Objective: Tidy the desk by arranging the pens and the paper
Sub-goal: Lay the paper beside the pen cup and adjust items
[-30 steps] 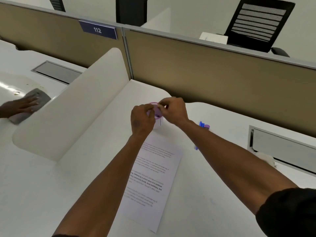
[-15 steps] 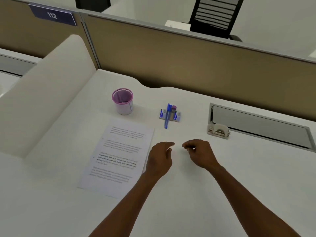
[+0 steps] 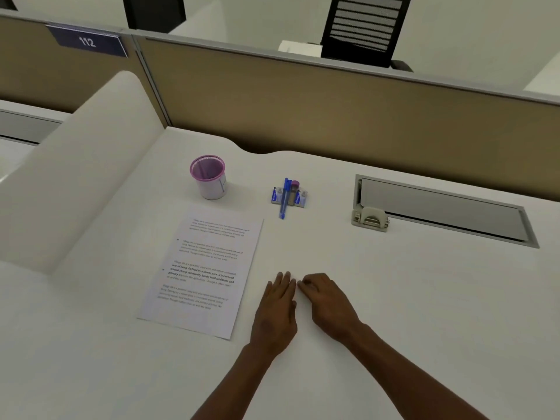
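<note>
A printed sheet of paper [image 3: 203,268] lies flat on the white desk [image 3: 409,298], left of centre. Behind it stands a pink-rimmed mesh pen cup [image 3: 209,177]; a thin blue line shows through its side. To the cup's right, a blue pen [image 3: 284,198] and a purple-capped stick [image 3: 294,190] lie across small blue-and-white boxes [image 3: 302,197]. My left hand [image 3: 277,310] rests flat on the desk just right of the paper, fingers straight and holding nothing. My right hand [image 3: 327,301] rests beside it with curled fingers, fingertips touching the left hand's; nothing shows in it.
A white curved divider [image 3: 75,165] walls off the left side. A tan partition [image 3: 333,110] runs along the back. A grey cable hatch [image 3: 439,207] with a beige clip [image 3: 369,219] is set into the desk at the right. A black chair [image 3: 363,28] stands beyond.
Both hands left the pen cup and drew back to the near desk beside the paper, then came together. The view shifted right, so the pen and boxes show fully.
</note>
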Available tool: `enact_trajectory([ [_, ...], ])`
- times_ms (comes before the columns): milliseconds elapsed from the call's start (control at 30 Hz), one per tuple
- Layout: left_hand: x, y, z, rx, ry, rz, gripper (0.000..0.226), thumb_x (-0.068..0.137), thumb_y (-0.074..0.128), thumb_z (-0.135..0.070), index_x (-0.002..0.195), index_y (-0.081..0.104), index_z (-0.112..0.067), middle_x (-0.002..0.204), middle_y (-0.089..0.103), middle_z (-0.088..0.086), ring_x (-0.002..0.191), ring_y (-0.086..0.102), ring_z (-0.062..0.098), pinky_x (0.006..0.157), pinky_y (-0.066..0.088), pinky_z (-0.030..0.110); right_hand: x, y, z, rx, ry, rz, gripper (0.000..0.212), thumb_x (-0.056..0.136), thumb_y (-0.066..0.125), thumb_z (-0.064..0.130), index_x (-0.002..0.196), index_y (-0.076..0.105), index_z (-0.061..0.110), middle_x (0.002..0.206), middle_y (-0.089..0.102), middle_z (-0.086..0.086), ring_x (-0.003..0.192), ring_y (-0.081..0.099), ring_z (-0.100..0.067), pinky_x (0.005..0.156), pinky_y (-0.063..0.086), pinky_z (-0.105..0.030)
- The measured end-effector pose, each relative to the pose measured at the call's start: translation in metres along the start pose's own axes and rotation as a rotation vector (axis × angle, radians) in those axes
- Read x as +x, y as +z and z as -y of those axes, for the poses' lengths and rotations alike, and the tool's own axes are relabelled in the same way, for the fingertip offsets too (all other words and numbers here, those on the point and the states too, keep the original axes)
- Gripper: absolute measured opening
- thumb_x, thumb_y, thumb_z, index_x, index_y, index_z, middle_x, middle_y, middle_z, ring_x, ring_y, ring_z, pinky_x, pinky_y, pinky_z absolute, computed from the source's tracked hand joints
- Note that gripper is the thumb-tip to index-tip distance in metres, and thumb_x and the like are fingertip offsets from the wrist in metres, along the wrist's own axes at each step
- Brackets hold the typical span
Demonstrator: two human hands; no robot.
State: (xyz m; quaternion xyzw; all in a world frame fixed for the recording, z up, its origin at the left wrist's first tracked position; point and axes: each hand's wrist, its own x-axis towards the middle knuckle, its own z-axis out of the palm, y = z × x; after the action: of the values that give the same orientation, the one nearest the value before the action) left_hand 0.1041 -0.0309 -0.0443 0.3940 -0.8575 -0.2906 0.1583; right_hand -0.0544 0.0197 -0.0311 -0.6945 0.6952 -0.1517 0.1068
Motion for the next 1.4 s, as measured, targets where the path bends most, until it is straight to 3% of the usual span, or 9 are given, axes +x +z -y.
enact_trajectory([
  [167, -0.007, -0.002, 0.0, 0.031, -0.074, -0.127, 0.047, 0.095, 0.056, -0.016, 0.14, 0.049, -0.006, 0.153, 0.038, 0.01, 0.145, 0.027, 0.027, 0.117, 0.029, 0.038, -0.01, -0.006, -0.014, 0.105, 0.329, -0.146, 0.029, 0.09, 0.059, 0.008, 0.118, 0.069, 0.006, 0.116, 0.064, -0.007, 0.108, 0.059, -0.025, 0.089, 0.051, -0.031],
  [433, -0.008, 0.012, -0.011, 0.134, -0.019, -0.006, 0.051, 0.102, 0.04, -0.022, 0.148, 0.03, -0.004, 0.158, 0.017, 0.006, 0.15, 0.012, 0.023, 0.123, -0.002, 0.031, -0.023, 0.008, 0.015, 0.044, 0.213, -0.064, 0.035, 0.085, 0.063, 0.003, 0.12, 0.064, 0.007, 0.115, 0.064, -0.006, 0.106, 0.062, -0.023, 0.084, 0.054, -0.028],
  [567, -0.007, 0.012, -0.009, 0.118, 0.009, -0.015, 0.05, 0.104, 0.034, -0.026, 0.151, 0.026, -0.01, 0.158, 0.018, 0.0, 0.15, 0.012, 0.015, 0.123, 0.001, 0.028, -0.01, -0.002, -0.01, 0.104, 0.378, -0.158, 0.042, 0.089, 0.053, 0.001, 0.131, 0.058, 0.002, 0.133, 0.058, -0.017, 0.126, 0.053, -0.033, 0.106, 0.042, -0.035],
  [667, -0.002, 0.01, -0.008, 0.142, 0.003, 0.015, 0.052, 0.104, 0.029, -0.027, 0.153, 0.017, -0.014, 0.161, 0.017, 0.0, 0.15, 0.006, 0.013, 0.123, 0.002, 0.03, 0.008, -0.016, -0.034, 0.019, 0.469, -0.056, 0.049, 0.101, 0.04, 0.013, 0.149, 0.034, 0.001, 0.158, 0.03, -0.017, 0.149, 0.023, -0.03, 0.123, 0.017, -0.039],
  [767, 0.0, 0.011, -0.004, 0.196, 0.014, 0.058, 0.054, 0.105, 0.023, -0.029, 0.154, 0.007, -0.016, 0.163, 0.009, -0.001, 0.151, -0.002, 0.012, 0.123, -0.002, 0.03, 0.008, -0.01, -0.038, -0.077, 0.418, 0.096, 0.055, 0.104, 0.027, 0.017, 0.155, 0.011, 0.006, 0.164, 0.009, -0.012, 0.153, 0.004, -0.024, 0.124, 0.0, -0.035],
  [933, -0.008, 0.019, -0.006, 0.195, 0.074, 0.07, 0.052, 0.105, 0.027, -0.026, 0.154, 0.012, -0.016, 0.162, 0.013, -0.002, 0.151, -0.001, 0.013, 0.124, 0.009, 0.036, -0.032, 0.011, -0.005, -0.091, 0.273, 0.099, 0.062, 0.098, 0.026, 0.009, 0.155, 0.001, 0.008, 0.164, -0.001, -0.008, 0.152, -0.005, -0.018, 0.12, -0.013, -0.027],
  [1100, -0.013, 0.016, -0.007, -0.018, 0.123, -0.002, 0.05, 0.102, 0.04, -0.02, 0.15, 0.031, -0.014, 0.156, 0.03, -0.005, 0.149, 0.014, 0.009, 0.121, 0.022, 0.036, -0.063, 0.011, 0.013, 0.102, 0.147, 0.032, 0.056, 0.102, 0.034, 0.016, 0.154, 0.015, 0.009, 0.16, 0.01, 0.003, 0.151, 0.017, -0.014, 0.123, 0.002, -0.025],
  [1267, -0.01, 0.01, 0.002, 0.261, 0.0, 0.101, 0.064, 0.102, 0.026, -0.041, 0.155, 0.0, -0.016, 0.162, -0.009, 0.0, 0.15, -0.014, 0.017, 0.124, -0.001, 0.036, -0.072, 0.007, -0.002, 0.018, 0.493, 0.027, 0.079, 0.101, 0.032, 0.05, 0.154, -0.012, 0.012, 0.162, -0.016, -0.006, 0.15, -0.019, -0.019, 0.122, -0.009, -0.033],
  [1400, -0.014, 0.015, 0.002, 0.3, 0.011, 0.149, 0.063, 0.102, 0.019, -0.043, 0.155, -0.003, -0.016, 0.162, -0.013, 0.0, 0.149, -0.016, 0.018, 0.123, -0.004, 0.038, -0.075, 0.019, 0.015, -0.036, 0.534, 0.078, 0.079, 0.1, 0.024, 0.053, 0.152, -0.017, 0.009, 0.16, -0.022, -0.017, 0.148, -0.024, -0.029, 0.121, -0.011, -0.04],
])
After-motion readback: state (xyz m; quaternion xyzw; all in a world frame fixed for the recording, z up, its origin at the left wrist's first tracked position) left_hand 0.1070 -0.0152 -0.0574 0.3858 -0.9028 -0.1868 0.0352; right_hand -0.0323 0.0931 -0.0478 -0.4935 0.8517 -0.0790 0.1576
